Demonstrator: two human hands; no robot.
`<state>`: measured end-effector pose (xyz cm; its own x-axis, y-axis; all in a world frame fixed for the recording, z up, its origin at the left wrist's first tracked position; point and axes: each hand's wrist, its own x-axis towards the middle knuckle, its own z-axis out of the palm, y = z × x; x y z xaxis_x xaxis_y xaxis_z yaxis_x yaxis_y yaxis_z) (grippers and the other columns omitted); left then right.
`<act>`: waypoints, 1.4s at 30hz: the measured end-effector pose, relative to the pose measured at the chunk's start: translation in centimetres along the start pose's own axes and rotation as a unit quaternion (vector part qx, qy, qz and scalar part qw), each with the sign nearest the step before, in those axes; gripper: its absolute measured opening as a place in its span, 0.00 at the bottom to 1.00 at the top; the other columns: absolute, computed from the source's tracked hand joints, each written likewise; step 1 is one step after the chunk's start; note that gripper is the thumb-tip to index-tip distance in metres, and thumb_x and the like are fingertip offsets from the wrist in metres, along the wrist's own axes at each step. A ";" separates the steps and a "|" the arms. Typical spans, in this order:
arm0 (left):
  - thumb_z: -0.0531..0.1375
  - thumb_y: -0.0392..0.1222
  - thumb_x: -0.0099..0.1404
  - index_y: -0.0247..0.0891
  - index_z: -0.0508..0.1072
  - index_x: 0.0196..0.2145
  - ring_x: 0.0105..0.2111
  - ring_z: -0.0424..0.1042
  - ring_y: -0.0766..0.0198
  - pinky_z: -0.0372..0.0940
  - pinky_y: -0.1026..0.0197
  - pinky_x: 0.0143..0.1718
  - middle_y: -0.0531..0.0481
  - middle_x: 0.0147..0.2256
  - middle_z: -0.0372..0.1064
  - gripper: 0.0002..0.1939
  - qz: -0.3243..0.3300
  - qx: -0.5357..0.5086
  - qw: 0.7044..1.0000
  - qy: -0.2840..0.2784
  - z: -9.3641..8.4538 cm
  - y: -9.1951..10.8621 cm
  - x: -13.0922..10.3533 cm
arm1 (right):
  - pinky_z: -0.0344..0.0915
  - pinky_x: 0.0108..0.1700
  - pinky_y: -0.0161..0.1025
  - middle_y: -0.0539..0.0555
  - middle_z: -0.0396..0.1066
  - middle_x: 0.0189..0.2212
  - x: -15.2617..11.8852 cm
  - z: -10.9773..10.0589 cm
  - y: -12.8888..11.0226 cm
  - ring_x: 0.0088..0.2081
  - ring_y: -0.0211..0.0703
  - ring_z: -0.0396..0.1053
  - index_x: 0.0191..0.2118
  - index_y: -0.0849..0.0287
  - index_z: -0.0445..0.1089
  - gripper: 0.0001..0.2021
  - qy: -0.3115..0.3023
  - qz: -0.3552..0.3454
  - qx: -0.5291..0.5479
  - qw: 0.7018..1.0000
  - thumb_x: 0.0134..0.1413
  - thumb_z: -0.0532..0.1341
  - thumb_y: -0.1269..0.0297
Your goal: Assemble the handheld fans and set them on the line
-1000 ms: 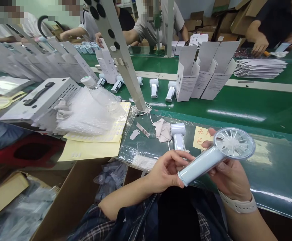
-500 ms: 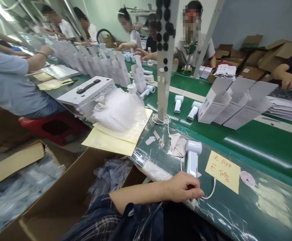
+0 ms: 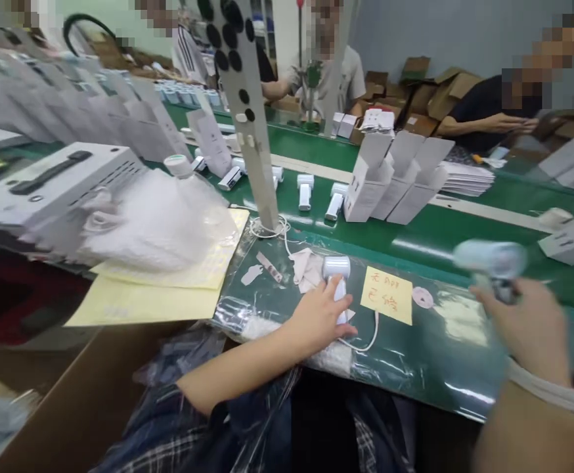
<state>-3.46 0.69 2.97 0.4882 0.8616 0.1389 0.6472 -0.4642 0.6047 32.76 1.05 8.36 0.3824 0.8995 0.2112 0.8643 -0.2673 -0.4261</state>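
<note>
- Pale blue handheld fan [image 3: 488, 263] at the right edge of the frame, blurred, gripped by its handle in the right hand [image 3: 528, 328], fingers wrapped shut around it; raised above the green bench mat [image 3: 444, 355].
- Left hand [image 3: 319, 318] low in the middle of the frame, resting on a second fan [image 3: 337, 279] that lies flat on the mat, fingers curled over its handle; whether closed on it or only laid on top, cannot tell.
- White cable [image 3: 366, 335] looping out just right of that hand.
- Yellow note [image 3: 386, 295] with red writing just right of the lying fan, flat on the mat; small pale round disc [image 3: 422, 297] beside the note.
- Beige cloth [image 3: 304, 269] just left of the lying fan's head.
- Grey post [image 3: 252, 125] with black dots leaning up from the mat's far edge, centre of the frame.
- Open white cartons [image 3: 395, 177] upright on the green conveyor [image 3: 464, 230] beyond, upper middle.
- More fans [image 3: 305, 190] lying on the conveyor left of the cartons.
- Yellow sticker sheets [image 3: 144, 299] at the left, under a clear bag of white pieces [image 3: 159, 220].
- Other people seated across the conveyor, top of the frame.
</note>
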 end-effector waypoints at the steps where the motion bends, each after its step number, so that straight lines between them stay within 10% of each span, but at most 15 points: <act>1: 0.74 0.54 0.58 0.40 0.80 0.49 0.52 0.72 0.38 0.70 0.37 0.55 0.31 0.66 0.60 0.25 -0.010 0.019 1.000 -0.001 0.4 -0.2 0.3 | 0.61 0.32 0.50 0.66 0.73 0.30 0.2 0.5 1.2 0.37 0.61 0.74 0.26 0.52 0.72 0.11 -0.010 0.035 -0.065 0.997 0.57 0.69 0.58; 4: 0.68 0.46 0.65 0.38 0.79 0.42 0.51 0.73 0.41 0.70 0.36 0.56 0.33 0.66 0.59 0.11 -0.025 0.015 0.999 0.026 1.2 -1.3 0.8 | 0.64 0.34 0.56 0.68 0.75 0.30 0.5 1.5 4.2 0.37 0.74 0.75 0.28 0.55 0.75 0.02 -0.029 0.122 -0.142 0.982 0.47 0.68 0.66; 7: 0.59 0.38 0.69 0.40 0.76 0.43 0.50 0.73 0.50 0.69 0.40 0.58 0.37 0.66 0.57 0.07 -0.058 -0.076 0.989 0.115 0.6 -2.8 0.8 | 0.65 0.42 0.71 0.87 0.74 0.45 0.2 1.5 3.2 0.51 0.92 0.70 0.45 0.68 0.79 0.17 0.042 0.188 -0.185 0.964 0.53 0.64 0.62; 10: 0.62 0.43 0.69 0.44 0.68 0.53 0.52 0.73 0.55 0.69 0.45 0.58 0.41 0.67 0.55 0.16 -0.093 -0.327 0.903 0.263 -0.7 -3.6 0.9 | 0.60 0.57 0.72 0.84 0.66 0.61 0.7 2.4 -4.2 0.64 0.82 0.63 0.64 0.68 0.69 0.27 0.124 0.057 -0.145 0.980 0.64 0.54 0.60; 13: 0.75 0.46 0.57 0.47 0.64 0.57 0.49 0.75 0.58 0.71 0.53 0.54 0.45 0.59 0.66 0.35 -0.090 -0.587 0.753 0.283 -1.6 -3.6 1.2 | 0.62 0.64 0.53 0.67 0.70 0.63 2.5 6.8 -15.4 0.63 0.58 0.67 0.69 0.60 0.66 0.25 -0.102 -0.165 -0.053 0.980 0.72 0.47 0.66; 16: 0.82 0.40 0.40 0.39 0.72 0.47 0.39 0.74 0.64 0.69 0.62 0.45 0.52 0.38 0.73 0.38 -0.135 -0.692 0.677 0.211 -1.8 -3.4 1.4 | 0.66 0.61 0.49 0.65 0.73 0.58 4.6 13.1 -24.1 0.58 0.56 0.72 0.70 0.56 0.64 0.26 -0.195 -0.198 -0.064 0.958 0.72 0.59 0.56; 20: 0.84 0.47 0.38 0.37 0.72 0.39 0.30 0.71 0.69 0.67 0.64 0.37 0.57 0.29 0.72 0.35 -0.194 -0.726 0.624 0.212 -1.3 -3.6 1.9 | 0.66 0.62 0.59 0.63 0.68 0.63 6.8 17.7 -28.6 0.60 0.57 0.69 0.65 0.58 0.67 0.24 -0.212 -0.158 -0.097 0.960 0.71 0.62 0.52; 26: 0.72 0.71 0.54 0.32 0.76 0.41 0.38 0.80 0.56 0.74 0.56 0.43 0.41 0.38 0.80 0.37 -0.186 -0.760 0.579 0.229 -0.8 -4.1 2.4 | 0.66 0.61 0.52 0.68 0.71 0.54 3.6 13.2 -26.5 0.56 0.56 0.71 0.61 0.61 0.75 0.20 -0.215 -0.215 -0.063 0.950 0.75 0.50 0.67; 32: 0.74 0.69 0.51 0.33 0.80 0.40 0.43 0.81 0.55 0.76 0.57 0.48 0.43 0.41 0.82 0.35 -0.190 -0.825 0.513 0.143 -1.2 -4.1 1.9 | 0.70 0.57 0.57 0.65 0.68 0.65 -7.8 6.4 -16.2 0.59 0.62 0.72 0.64 0.52 0.72 0.23 -0.227 -0.345 0.080 0.907 0.75 0.47 0.56; 37: 0.78 0.65 0.48 0.36 0.79 0.35 0.39 0.81 0.57 0.76 0.58 0.45 0.50 0.32 0.80 0.30 -0.172 -0.806 0.547 0.149 -0.7 -3.7 1.1 | 0.60 0.24 0.44 0.55 0.73 0.23 -12.9 7.1 -8.6 0.23 0.52 0.71 0.35 0.53 0.69 0.17 -0.195 -0.152 -0.043 0.968 0.68 0.54 0.46; 42: 0.76 0.71 0.47 0.37 0.78 0.33 0.59 0.75 0.43 0.72 0.48 0.58 0.44 0.44 0.80 0.33 -0.118 -0.779 0.600 0.141 -1.5 -2.7 1.1 | 0.63 0.32 0.43 0.56 0.72 0.29 -14.8 9.2 -10.8 0.31 0.51 0.72 0.31 0.52 0.63 0.12 -0.209 -0.189 0.094 0.955 0.66 0.51 0.57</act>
<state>-5.59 3.17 2.66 0.2298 0.9682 -0.0995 -0.7610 0.2424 0.6017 14.70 -6.20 1.72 -0.1424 0.9894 0.0288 0.8260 0.1348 -0.5473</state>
